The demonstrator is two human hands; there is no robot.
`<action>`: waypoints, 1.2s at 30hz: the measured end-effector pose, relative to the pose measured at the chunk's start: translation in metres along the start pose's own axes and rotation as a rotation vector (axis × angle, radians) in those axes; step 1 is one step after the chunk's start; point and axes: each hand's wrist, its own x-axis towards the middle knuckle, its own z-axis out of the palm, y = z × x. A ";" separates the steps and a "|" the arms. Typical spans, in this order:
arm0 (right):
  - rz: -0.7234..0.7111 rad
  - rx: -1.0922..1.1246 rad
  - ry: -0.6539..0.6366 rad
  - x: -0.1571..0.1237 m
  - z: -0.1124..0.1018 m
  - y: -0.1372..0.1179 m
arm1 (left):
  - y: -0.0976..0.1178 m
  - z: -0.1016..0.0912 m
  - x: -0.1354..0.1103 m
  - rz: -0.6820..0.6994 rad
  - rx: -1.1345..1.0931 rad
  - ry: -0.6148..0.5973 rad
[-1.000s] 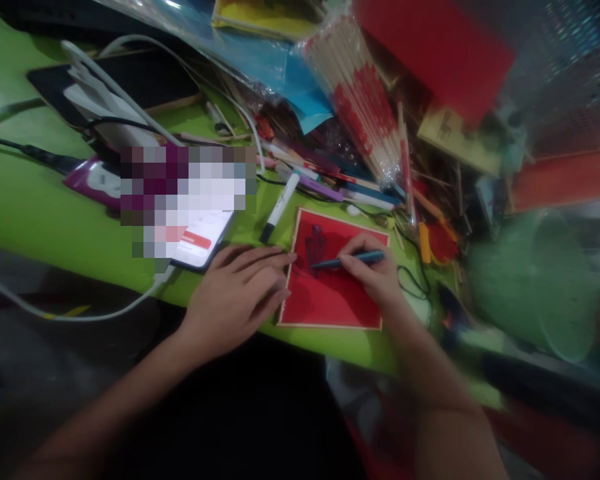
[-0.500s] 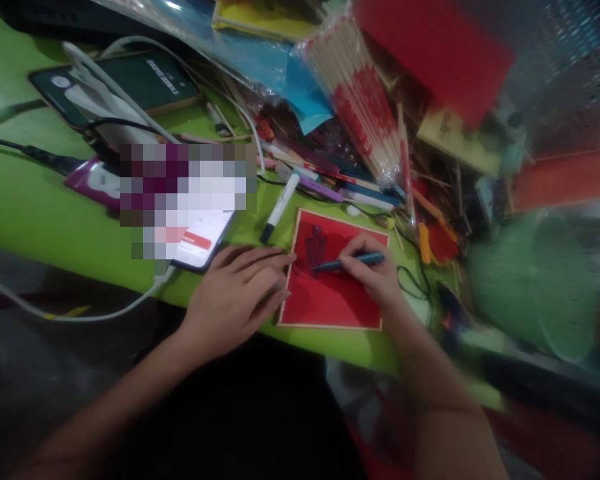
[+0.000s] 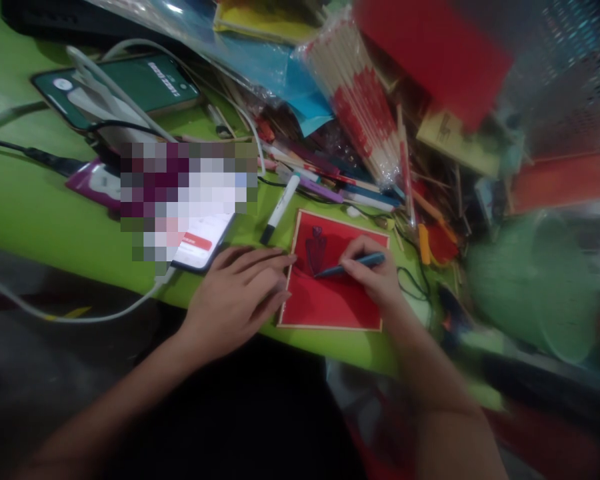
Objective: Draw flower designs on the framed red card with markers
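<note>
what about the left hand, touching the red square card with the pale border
Touching: in the head view the left hand lays its fingertips over the left border of the red square card.

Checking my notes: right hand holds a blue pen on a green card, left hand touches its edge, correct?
No: the head view shows the card is red, not green. The right hand holds the blue pen on it; the left hand touches its edge.

The left hand [image 3: 235, 293] lies flat, palm down, fingers stretched toward the right. The right hand [image 3: 375, 277] is curled, fingers pinched in a writing grip. Both forearms reach forward.
</note>
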 end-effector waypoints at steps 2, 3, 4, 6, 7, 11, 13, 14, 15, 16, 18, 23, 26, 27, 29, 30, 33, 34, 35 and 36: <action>-0.008 0.002 0.021 0.000 0.001 -0.001 | 0.000 0.000 0.000 -0.001 0.002 0.003; -0.012 0.003 0.031 0.001 0.002 -0.002 | 0.000 0.000 0.000 -0.001 0.003 0.006; -0.014 0.003 0.036 0.001 0.003 -0.002 | 0.000 0.000 0.000 -0.001 0.002 0.010; -0.016 0.001 0.043 0.002 0.003 -0.003 | 0.000 0.001 0.000 0.004 0.001 0.011; -0.016 -0.002 0.043 0.003 0.004 -0.003 | 0.000 0.001 0.000 0.008 0.000 0.011; -0.025 -0.014 0.051 0.004 0.005 -0.004 | -0.001 0.002 0.000 0.012 0.002 0.018; -0.038 -0.018 0.060 0.005 0.006 -0.005 | -0.001 0.002 0.000 0.013 0.008 0.024; -0.045 -0.021 0.065 0.005 0.007 -0.005 | -0.001 0.002 0.000 0.014 0.012 0.023; -0.050 -0.026 0.069 0.005 0.007 -0.006 | -0.001 0.002 0.000 0.016 0.016 0.021; -0.053 -0.029 0.073 0.005 0.008 -0.006 | -0.001 0.002 0.000 0.019 0.018 0.020; -0.050 -0.034 0.077 0.006 0.009 -0.006 | -0.001 0.001 -0.001 0.027 0.020 0.017; -0.064 -0.050 0.096 0.007 0.009 -0.006 | -0.001 0.001 0.000 0.030 0.020 0.015; -0.073 -0.078 0.091 0.005 0.007 -0.006 | 0.001 0.002 0.001 0.018 0.018 0.031; -0.057 -0.089 0.095 0.004 0.006 -0.005 | 0.002 0.002 0.001 0.017 0.007 0.038; -0.023 -0.102 0.103 0.002 0.004 -0.003 | 0.003 0.003 0.001 0.028 0.000 0.050; -0.022 -0.111 0.115 0.002 0.003 -0.001 | 0.003 0.003 0.001 0.032 0.001 0.048; -0.026 -0.116 0.137 0.002 0.002 0.002 | 0.003 0.005 0.000 0.006 -0.004 0.057; -0.030 -0.116 0.145 0.002 0.001 0.002 | 0.003 0.005 0.000 -0.002 -0.012 0.059; -0.029 -0.120 0.144 0.002 0.000 0.003 | 0.003 0.006 -0.001 -0.009 -0.023 0.060; -0.039 -0.121 0.156 0.002 -0.001 0.005 | 0.003 0.007 -0.002 -0.008 -0.033 0.067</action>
